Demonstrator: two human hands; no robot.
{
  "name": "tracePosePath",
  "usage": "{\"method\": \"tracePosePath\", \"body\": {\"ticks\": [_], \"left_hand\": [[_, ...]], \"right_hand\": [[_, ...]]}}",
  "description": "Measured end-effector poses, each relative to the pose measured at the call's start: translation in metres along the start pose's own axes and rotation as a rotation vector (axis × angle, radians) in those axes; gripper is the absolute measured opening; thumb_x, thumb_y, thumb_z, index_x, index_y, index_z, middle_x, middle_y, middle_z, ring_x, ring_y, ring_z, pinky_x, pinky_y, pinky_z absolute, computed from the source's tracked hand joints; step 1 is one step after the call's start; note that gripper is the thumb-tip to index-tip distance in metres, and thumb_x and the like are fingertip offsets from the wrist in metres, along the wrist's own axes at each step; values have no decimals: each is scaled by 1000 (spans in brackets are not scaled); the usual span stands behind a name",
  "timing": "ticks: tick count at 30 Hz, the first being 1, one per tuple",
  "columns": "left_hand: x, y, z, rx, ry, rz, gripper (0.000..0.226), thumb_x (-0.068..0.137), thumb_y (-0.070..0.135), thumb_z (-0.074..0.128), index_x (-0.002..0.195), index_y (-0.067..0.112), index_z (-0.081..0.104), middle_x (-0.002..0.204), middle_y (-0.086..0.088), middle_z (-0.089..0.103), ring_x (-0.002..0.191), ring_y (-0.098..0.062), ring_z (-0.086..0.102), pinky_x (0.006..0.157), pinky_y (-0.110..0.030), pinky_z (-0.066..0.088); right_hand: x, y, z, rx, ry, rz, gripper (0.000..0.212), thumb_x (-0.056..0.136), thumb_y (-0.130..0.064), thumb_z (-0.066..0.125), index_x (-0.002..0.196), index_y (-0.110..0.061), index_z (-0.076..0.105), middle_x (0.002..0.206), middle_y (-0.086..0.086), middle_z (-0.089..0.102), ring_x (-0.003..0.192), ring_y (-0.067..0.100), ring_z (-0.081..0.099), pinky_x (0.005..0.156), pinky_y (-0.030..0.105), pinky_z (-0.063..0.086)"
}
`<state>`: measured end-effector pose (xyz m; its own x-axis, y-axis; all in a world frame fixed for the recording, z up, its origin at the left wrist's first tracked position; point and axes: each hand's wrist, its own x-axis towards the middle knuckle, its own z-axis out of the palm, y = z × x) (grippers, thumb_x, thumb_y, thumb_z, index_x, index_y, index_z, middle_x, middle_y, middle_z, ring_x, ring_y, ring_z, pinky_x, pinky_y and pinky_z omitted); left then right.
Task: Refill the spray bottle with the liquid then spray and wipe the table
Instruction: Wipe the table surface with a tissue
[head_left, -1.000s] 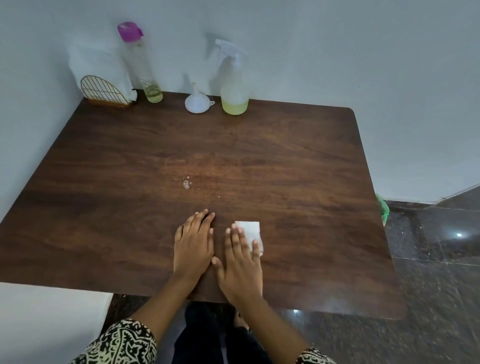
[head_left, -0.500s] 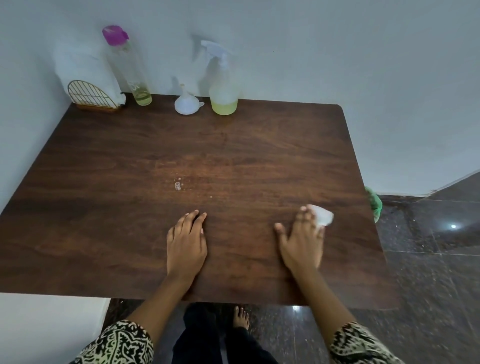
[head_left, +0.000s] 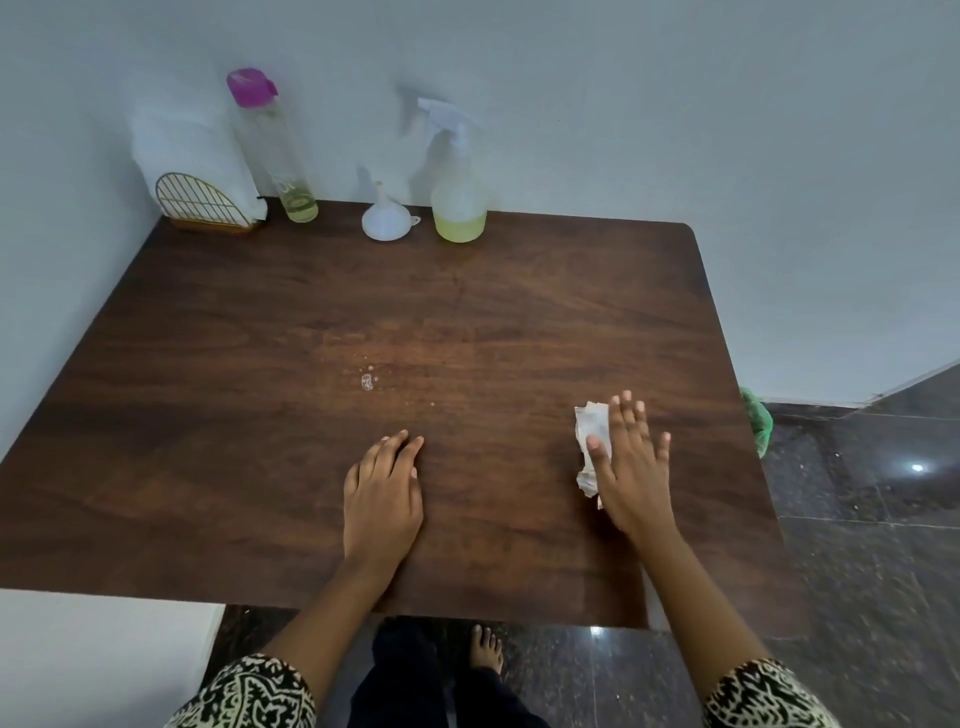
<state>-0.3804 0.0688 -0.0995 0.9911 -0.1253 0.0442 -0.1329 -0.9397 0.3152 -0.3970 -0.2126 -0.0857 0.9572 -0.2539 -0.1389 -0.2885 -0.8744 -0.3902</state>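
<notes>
Pressing flat on the near part of the table (head_left: 208, 467), at about 6 o'clock, my left hand (head_left: 382, 499) lies palm down with its fingers straight and together, holding nothing. My right hand (head_left: 631, 467) is at about 4 o'clock, near the right edge, its fingers straight and slightly spread on top of a crumpled white tissue (head_left: 592, 431). The tissue sticks out from under the thumb side of that hand, toward 9 o'clock of it, wrinkled and folded into a narrow strip.

Near the middle of the dark wood top, a small cluster of droplets (head_left: 368, 381) sits well apart from both hands.

At the far edge, at 12 o'clock, the spray bottle (head_left: 458, 197) stands upright against the wall. It is translucent with a white trigger head, and pale yellow-green liquid fills only its lowest part. Just beside it at its 9 o'clock, a white funnel (head_left: 385, 221) rests mouth down with its spout up. Farther toward 11 o'clock stands a tall clear bottle (head_left: 275, 150) with a pink cap and a little yellowish liquid at the bottom. In the far left corner, a gold wire holder (head_left: 202, 200) carries white napkins.
</notes>
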Motion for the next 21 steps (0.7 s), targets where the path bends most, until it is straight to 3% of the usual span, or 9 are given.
{"method": "tracePosePath", "body": {"ticks": [7,10,14,17,21], "left_hand": [[1,-2,1,-64,20,-12,47,91,27,30,126,19,61,134,-2,58,125,-24,51,99,-44,41],[4,-5,0,-114,45,-32,48,90,28,32,129,21,58,137,-1,55,128,-24,48,101,-45,38],[25,-24,-9,-99,77,-102,44,90,21,49,132,19,56,139,-4,53,130,-28,45,102,-48,36],[51,-51,-20,-67,95,-174,48,86,12,63,133,16,55,139,-8,53,128,-32,46,101,-51,36],[81,-87,-32,-26,105,-223,46,89,15,62,134,12,54,140,-13,51,130,-36,43,101,-54,35]], "right_hand": [[14,-56,36,-155,18,98,94,82,-69,-1,152,-7,4,161,8,6,149,21,-2,119,45,1],[39,-101,48,-143,-56,-15,87,91,-67,13,152,-7,0,161,8,1,148,22,-6,119,44,-3],[52,-106,52,-200,-82,-124,84,89,-68,12,153,-15,-1,161,0,0,148,15,-4,117,46,-6],[54,-60,36,-182,52,62,80,92,-64,25,153,-17,6,161,0,9,148,14,4,117,50,-2],[63,-64,31,-129,66,294,82,93,-63,19,152,-10,-1,162,5,2,149,18,-2,119,51,-2]]}}
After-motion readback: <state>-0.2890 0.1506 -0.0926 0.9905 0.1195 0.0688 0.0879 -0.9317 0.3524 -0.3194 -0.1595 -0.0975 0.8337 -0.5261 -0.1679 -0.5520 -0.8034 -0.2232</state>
